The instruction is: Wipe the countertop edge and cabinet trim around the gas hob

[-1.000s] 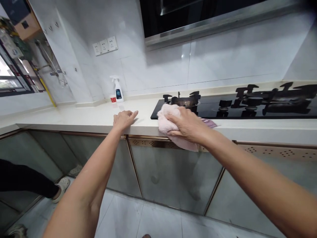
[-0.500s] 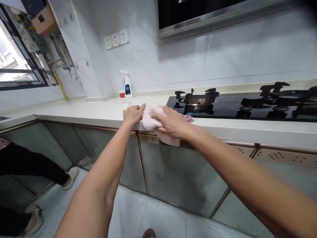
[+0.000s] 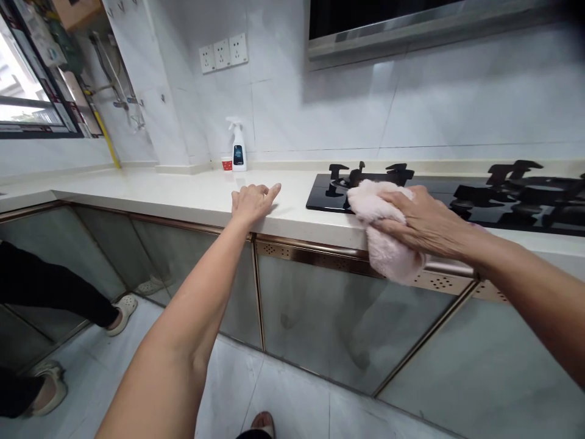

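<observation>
My right hand [image 3: 425, 222] is closed on a fluffy pale pink cloth [image 3: 384, 210]. The cloth lies at the front edge of the black gas stove [image 3: 325, 198], and part of it hangs down over the counter's edge. On the white countertop [image 3: 192, 189], left of the stove, rests my left hand [image 3: 253, 201]. It holds nothing, with the thumb stretched out to the right and the fingers on the surface.
A white spray bottle [image 3: 238, 149] and a small red-and-white cup [image 3: 226, 163] stand by the back wall. Black pan supports [image 3: 400, 174] rise from the stove. A range hood [image 3: 388, 30] hangs above. Another person's legs [image 3: 55, 292] are at the lower left, by the cabinets.
My right hand has moved right along the counter edge with the cloth, away from my left hand. The left hand stays on the counter. The view has shifted slightly.
</observation>
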Motion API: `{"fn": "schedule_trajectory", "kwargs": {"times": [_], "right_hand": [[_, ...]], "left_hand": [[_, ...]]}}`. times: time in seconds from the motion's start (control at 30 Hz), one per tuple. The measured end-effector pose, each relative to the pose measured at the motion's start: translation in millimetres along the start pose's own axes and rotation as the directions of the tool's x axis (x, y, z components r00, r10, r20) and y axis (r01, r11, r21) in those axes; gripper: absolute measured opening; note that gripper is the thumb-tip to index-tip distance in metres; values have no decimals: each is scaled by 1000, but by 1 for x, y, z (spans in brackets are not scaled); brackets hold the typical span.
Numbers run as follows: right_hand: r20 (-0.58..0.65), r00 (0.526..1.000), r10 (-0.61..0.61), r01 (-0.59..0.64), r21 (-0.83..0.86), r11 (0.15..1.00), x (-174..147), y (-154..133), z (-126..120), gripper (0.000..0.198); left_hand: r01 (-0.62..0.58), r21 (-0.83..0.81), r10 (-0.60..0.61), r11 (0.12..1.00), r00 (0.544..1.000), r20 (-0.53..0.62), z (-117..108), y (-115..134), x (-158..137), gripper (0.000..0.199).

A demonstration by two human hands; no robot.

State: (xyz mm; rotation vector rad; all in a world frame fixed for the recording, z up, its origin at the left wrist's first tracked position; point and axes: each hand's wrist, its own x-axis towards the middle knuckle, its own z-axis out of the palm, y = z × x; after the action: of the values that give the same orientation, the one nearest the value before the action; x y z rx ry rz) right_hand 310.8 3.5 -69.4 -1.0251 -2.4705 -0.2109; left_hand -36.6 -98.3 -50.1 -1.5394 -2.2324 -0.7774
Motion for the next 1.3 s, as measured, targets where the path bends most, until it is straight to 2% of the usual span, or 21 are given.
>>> {"fn": "schedule_trajectory", "kwargs": {"times": [0.07, 0.13, 0.27, 0.37, 0.43, 0.5, 0.6, 0.73, 0.83, 0.9, 0.97, 1.0, 1.07, 1.2, 1.3], "right_hand": [[38, 996, 86, -86, -17, 996, 24, -31, 2, 76], [87, 992, 87, -88, 11, 996, 48, -69, 5, 77], [166, 985, -44, 32, 71, 997, 81, -139, 16, 74], [156, 974, -164, 150, 100, 984, 89, -160, 22, 70], [118, 962, -246, 226, 157, 961, 84, -152, 22, 75], [90, 954, -286, 263, 205, 943, 72, -129, 18, 81], [134, 957, -258, 238, 148, 960, 41, -80, 10, 77], [199, 949, -244, 246, 13, 969, 0, -14, 2, 71], [261, 943, -209, 212, 15, 977, -15, 24, -6, 72], [293, 940, -177, 172, 43, 984, -19, 41, -12, 73], [279, 953, -119, 106, 63, 992, -19, 52, -14, 76], [262, 961, -86, 71, 68, 995, -19, 55, -14, 78], [241, 970, -33, 15, 74, 997, -18, 56, -11, 83], [235, 970, 67, -86, 74, 994, -13, 50, -9, 86], [229, 965, 130, -150, 69, 986, -8, 46, -11, 89]], "left_hand": [[2, 9, -2, 1000, 1000, 5, 1, 0, 1, 73], [7, 13, -7, 1000, 1000, 7, 1, -1, 2, 74], [34, 13, -34, 999, 999, 18, 0, -3, 3, 76], [47, -3, -47, 999, 998, 30, -1, -5, 3, 75], [45, -13, -44, 999, 999, 29, -1, -6, 2, 75], [44, -22, -43, 999, 999, 24, -1, -6, 2, 75], [23, -80, -22, 996, 1000, 21, -1, -9, 4, 71], [-53, -286, 58, 957, 998, 8, -2, -16, 6, 59], [-114, -426, 103, 897, 993, -49, -5, -13, 1, 68], [-185, -440, 204, 879, 979, -2, -7, -4, -7, 74], [-241, -374, 299, 895, 949, 104, -8, 10, -16, 80], [-246, -322, 307, 914, 939, 155, -8, 16, -20, 83], [-201, -205, 243, 958, 948, 207, -7, 27, -26, 88], [-114, -36, 118, 993, 983, 140, -6, 42, -23, 78], [-93, -42, 97, 995, 990, 106, -5, 56, -17, 67]]}}
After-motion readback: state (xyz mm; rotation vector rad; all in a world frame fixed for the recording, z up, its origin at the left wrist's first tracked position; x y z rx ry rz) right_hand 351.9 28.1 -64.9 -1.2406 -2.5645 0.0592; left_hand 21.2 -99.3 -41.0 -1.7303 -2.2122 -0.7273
